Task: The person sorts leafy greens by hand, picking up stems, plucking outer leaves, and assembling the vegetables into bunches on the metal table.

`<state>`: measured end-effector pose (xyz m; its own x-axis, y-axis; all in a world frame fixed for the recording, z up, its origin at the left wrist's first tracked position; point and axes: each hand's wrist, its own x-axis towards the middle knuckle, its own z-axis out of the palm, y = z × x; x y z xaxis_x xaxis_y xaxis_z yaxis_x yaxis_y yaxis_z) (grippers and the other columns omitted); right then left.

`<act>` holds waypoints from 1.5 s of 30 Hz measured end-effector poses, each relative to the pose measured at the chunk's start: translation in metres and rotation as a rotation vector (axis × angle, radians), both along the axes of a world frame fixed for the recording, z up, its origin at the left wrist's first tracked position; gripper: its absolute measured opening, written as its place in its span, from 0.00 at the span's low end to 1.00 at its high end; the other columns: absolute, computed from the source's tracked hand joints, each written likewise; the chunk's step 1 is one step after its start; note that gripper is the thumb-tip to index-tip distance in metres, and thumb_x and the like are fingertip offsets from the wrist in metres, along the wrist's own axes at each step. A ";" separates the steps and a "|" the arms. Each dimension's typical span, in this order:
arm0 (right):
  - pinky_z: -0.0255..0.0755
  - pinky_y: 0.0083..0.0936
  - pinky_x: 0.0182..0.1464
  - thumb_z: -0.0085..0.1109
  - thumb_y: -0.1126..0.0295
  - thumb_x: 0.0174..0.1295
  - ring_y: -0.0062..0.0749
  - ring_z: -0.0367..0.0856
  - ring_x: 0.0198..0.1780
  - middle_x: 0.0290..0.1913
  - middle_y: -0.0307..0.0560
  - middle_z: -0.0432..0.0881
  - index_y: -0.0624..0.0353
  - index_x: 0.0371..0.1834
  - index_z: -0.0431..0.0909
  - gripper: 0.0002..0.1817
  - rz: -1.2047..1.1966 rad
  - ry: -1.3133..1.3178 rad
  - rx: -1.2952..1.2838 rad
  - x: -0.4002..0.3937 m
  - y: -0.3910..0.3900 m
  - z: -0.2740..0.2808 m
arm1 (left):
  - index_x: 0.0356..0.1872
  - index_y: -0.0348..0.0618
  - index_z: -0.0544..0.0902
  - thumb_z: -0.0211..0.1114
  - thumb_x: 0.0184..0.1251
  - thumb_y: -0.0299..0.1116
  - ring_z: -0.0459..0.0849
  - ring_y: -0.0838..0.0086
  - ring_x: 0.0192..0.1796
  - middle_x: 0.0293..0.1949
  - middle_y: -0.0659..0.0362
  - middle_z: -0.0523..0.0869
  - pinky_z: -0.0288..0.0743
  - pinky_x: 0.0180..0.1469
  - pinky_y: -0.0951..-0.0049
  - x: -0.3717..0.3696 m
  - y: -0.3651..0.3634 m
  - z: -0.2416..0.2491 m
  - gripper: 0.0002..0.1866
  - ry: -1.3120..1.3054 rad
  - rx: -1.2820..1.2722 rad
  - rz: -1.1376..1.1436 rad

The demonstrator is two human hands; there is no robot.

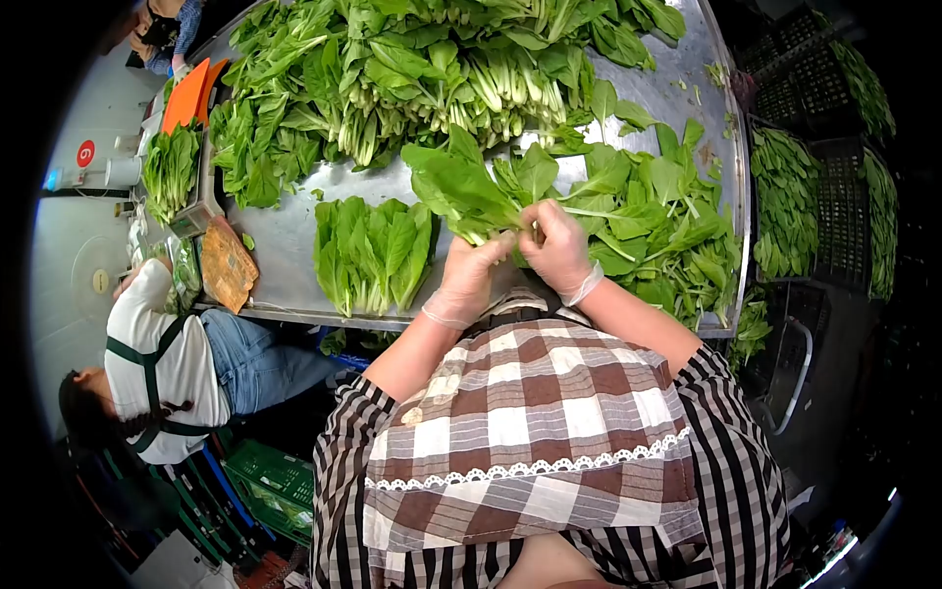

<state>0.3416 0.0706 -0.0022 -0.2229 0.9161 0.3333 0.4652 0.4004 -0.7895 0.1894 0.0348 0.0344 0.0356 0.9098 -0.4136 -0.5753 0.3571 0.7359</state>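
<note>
In front of my apron, my left hand [471,280], in a thin clear glove, is closed around the stem end of some leafy greens [456,191]. Their broad leaves point up and away from me. My right hand [557,253], gloved too, pinches at the stems close beside the left fingertips; exactly which stem it grips is partly hidden. Left of my hands, a neat row of greens [373,253] lies on the metal table [285,285] with stems toward me. Loose leaves and stems [648,211] are spread to the right.
A large heap of greens [422,69] covers the table's far side. At left are an orange board [186,95], a brown flat piece [229,263] and more greens [172,172]. A co-worker [162,353] stands left. Black crates [844,211] of greens stand right.
</note>
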 end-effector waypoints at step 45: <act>0.78 0.37 0.41 0.58 0.73 0.51 0.40 0.84 0.33 0.28 0.44 0.84 0.50 0.29 0.84 0.06 0.406 -0.711 0.158 0.022 0.047 0.006 | 0.45 0.43 0.79 0.68 0.69 0.34 0.76 0.77 0.32 0.30 0.64 0.79 0.73 0.37 0.71 -0.031 0.003 -0.039 0.10 0.004 -0.121 0.304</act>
<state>0.3639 0.1174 0.0041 -0.7320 0.6731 0.1059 0.6269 0.7262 -0.2823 0.1585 0.0376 -0.0043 -0.2318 0.8230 -0.5186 -0.6658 0.2544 0.7014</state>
